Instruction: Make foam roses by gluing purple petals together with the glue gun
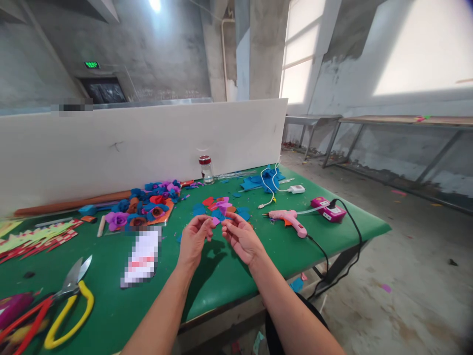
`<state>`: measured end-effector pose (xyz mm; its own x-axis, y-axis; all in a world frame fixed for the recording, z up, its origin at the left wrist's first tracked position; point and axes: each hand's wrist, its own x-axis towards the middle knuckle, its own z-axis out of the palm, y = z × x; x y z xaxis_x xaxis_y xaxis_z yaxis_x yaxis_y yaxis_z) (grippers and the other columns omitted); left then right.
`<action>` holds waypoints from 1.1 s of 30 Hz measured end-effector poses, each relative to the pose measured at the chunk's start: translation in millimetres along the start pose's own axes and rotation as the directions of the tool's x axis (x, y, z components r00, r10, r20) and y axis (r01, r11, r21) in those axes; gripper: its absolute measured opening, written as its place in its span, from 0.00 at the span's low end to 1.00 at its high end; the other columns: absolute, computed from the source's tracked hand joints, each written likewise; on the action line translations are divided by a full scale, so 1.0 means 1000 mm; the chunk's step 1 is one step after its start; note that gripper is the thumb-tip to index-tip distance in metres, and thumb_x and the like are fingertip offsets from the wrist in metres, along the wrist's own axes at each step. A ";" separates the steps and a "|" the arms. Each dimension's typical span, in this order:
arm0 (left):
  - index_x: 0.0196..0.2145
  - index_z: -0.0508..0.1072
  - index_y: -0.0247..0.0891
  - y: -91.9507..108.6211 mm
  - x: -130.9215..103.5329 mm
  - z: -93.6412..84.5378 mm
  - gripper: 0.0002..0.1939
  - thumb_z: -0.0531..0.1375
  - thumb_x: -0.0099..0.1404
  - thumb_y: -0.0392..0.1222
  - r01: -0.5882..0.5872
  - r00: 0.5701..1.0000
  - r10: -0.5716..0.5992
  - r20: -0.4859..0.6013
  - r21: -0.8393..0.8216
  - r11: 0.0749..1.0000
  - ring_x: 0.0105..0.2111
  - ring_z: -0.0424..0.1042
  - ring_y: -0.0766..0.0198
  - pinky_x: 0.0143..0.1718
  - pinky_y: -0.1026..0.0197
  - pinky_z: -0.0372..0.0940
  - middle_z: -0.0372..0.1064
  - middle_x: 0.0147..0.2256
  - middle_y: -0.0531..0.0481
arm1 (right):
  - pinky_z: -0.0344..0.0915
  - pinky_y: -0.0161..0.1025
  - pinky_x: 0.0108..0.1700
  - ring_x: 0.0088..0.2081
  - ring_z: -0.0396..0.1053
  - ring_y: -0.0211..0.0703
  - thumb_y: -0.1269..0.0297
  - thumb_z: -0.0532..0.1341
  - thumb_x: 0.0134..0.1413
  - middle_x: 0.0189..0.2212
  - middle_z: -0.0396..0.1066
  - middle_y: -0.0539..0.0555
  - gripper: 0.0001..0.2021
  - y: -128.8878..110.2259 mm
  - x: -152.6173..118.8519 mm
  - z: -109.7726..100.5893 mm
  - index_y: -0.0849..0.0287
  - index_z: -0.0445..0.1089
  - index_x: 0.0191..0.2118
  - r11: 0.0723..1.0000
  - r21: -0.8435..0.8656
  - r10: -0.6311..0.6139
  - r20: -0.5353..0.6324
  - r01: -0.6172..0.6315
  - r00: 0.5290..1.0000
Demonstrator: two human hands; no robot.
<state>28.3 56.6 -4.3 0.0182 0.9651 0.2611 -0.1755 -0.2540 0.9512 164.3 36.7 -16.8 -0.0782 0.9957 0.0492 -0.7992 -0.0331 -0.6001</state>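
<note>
A: What've we got in L hand (194, 241)?

B: Fingers (207, 225) pinched closed on a small purple piece (216, 222), over the green bench (105, 305).

A: And R hand (244, 241)?

B: Fingertips together on the thin stem of a purple flower (223, 203), just beside the L hand's piece. We see it's approx. upright.

A: Nearby?

B: Pink glue gun (287, 217) to R, w/ power strip (328, 210) beyond. Flower pile (142, 207) & yellow/red-handled shears (74, 288) to L, jar (206, 170) at back.
</note>
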 end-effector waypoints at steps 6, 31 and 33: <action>0.33 0.77 0.35 -0.001 -0.002 0.001 0.20 0.63 0.57 0.57 0.045 0.999 -0.045 0.022 0.040 0.998 0.23 0.66 0.68 0.22 0.67 0.60 0.71 0.28 0.49 | 0.70 0.28 0.31 0.25 0.70 0.30 0.70 0.74 0.34 0.26 0.73 0.47 0.19 0.005 0.002 -0.002 0.59 0.72 0.36 0.999 0.045 0.009 -0.012 -0.009 1.000; 0.33 0.78 0.34 -0.008 0.004 -0.001 0.18 0.69 0.49 0.50 0.019 0.998 -0.017 -0.063 0.034 0.999 0.21 0.63 0.71 0.23 0.68 0.60 0.70 0.24 0.53 | 0.73 0.37 0.38 0.30 0.75 0.38 0.65 0.65 0.48 0.30 0.76 0.51 0.11 0.030 -0.002 0.007 0.60 0.70 0.39 0.844 -0.440 -0.352 -0.025 0.306 0.936; 0.32 0.78 0.34 -0.008 0.003 0.000 0.18 0.70 0.48 0.50 0.024 0.997 -0.022 -0.074 0.028 0.999 0.22 0.64 0.71 0.24 0.68 0.60 0.70 0.24 0.53 | 0.73 0.37 0.37 0.29 0.75 0.38 0.65 0.65 0.47 0.29 0.76 0.50 0.11 0.030 -0.003 0.008 0.60 0.70 0.38 0.868 -0.402 -0.329 -0.029 0.291 0.944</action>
<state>29.5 61.7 -10.8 -0.0510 0.9725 0.2273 -0.1471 -0.2325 0.9614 136.1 32.6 -28.5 0.2065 0.9531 0.2212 -0.4773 0.2954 -0.8276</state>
